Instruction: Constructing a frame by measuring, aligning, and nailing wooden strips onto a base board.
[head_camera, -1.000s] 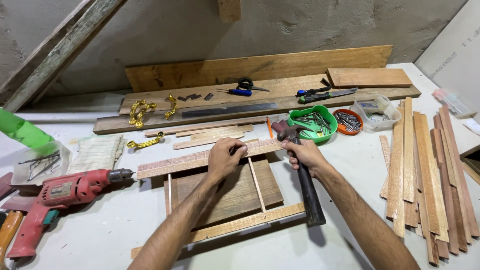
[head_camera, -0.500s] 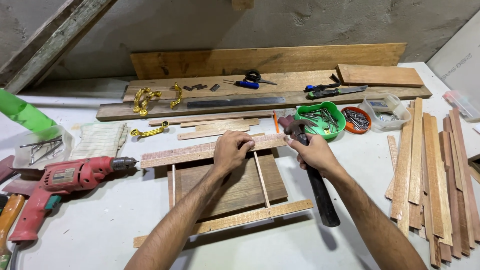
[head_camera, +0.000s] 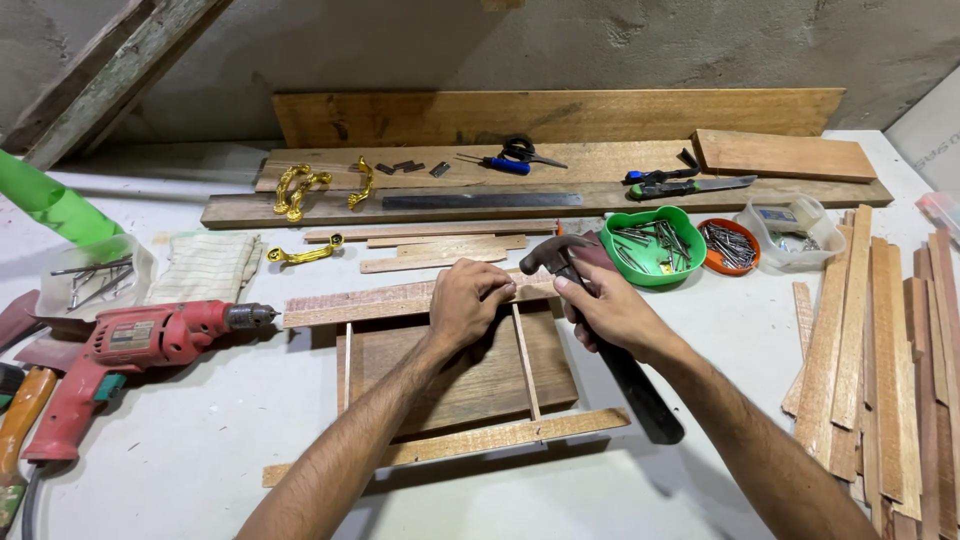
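Observation:
My left hand (head_camera: 468, 303) presses on the upper wooden slat (head_camera: 345, 303) of a small frame, fingertips pinched at the slat's top edge as if on a small nail, which I cannot make out. My right hand (head_camera: 610, 315) grips a black-handled hammer (head_camera: 640, 395) close to its head, the head resting just above the slat beside my left fingers. The frame has two thin upright strips (head_camera: 526, 362) and a lower slat (head_camera: 500, 437), lying over a dark wood board (head_camera: 470, 385).
A red power drill (head_camera: 130, 345) lies to the left by a clear tub of nails (head_camera: 95, 275). A green bowl (head_camera: 655, 245) and orange lid of nails sit behind the hammer. Wood strips (head_camera: 880, 360) are stacked right. Planks, brass handles (head_camera: 300, 188), scissors and a screwdriver lie behind.
The hammer head has come down closer to the slat beside my left fingers. My left hand stays pinched at the same spot on the upper slat.

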